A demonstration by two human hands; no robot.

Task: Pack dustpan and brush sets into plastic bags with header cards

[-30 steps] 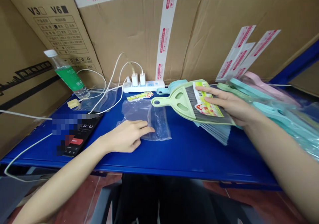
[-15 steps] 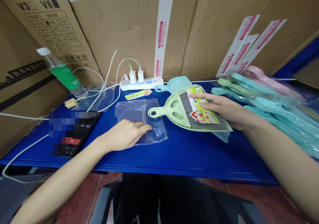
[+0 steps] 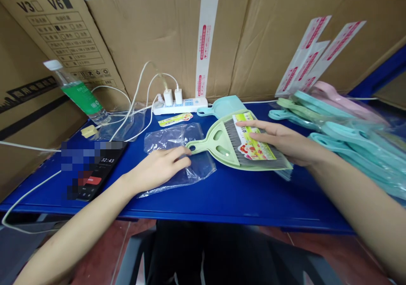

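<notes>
head cam | we've got the green dustpan [image 3: 224, 141] and brush [image 3: 233, 133] mid-table [image 3: 241, 200], between front and back edges | our right hand [image 3: 290, 143]: on the label [image 3: 253, 145], fingers slightly spread | left hand [image 3: 158, 166]: curled over clear bag [image 3: 201, 171] by the handle [image 3: 200, 146], can't tell if pinching

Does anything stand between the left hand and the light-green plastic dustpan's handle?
Nothing visible does: the left hand is right at the handle end of the light-green plastic dustpan, though contact is unclear. The clear, crinkled plastic bag lies beneath both, not between.
</notes>
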